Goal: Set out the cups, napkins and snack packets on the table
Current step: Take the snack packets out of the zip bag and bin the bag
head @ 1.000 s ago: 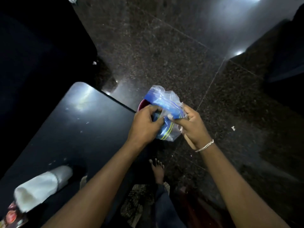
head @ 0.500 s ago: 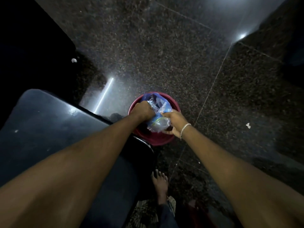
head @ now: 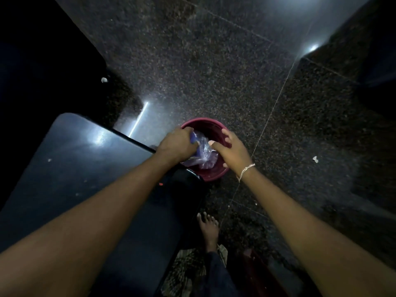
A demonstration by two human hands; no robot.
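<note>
A clear plastic bag with blue print [head: 204, 156] lies inside a dark red bucket [head: 214, 175] on the floor, just past the corner of the black table [head: 70, 166]. My left hand [head: 177, 144] is closed on the bag's blue upper edge and presses it down into the bucket. My right hand [head: 232, 150] hovers over the bucket's right side with the fingers spread, its thumb near the bag but not gripping it. What the bag holds is hidden.
The speckled dark stone floor [head: 214, 71] stretches ahead with bright light reflections. A bare foot [head: 209, 229] stands below the bucket. Small white scraps [head: 315, 159] lie on the floor. A dark block [head: 42, 61] rises at the left, and dark furniture stands at the right.
Both hands carried the bag from chest height down into the bucket. The right hand then let go and opened, while the left still grips the bag. The view tilted off the table.
</note>
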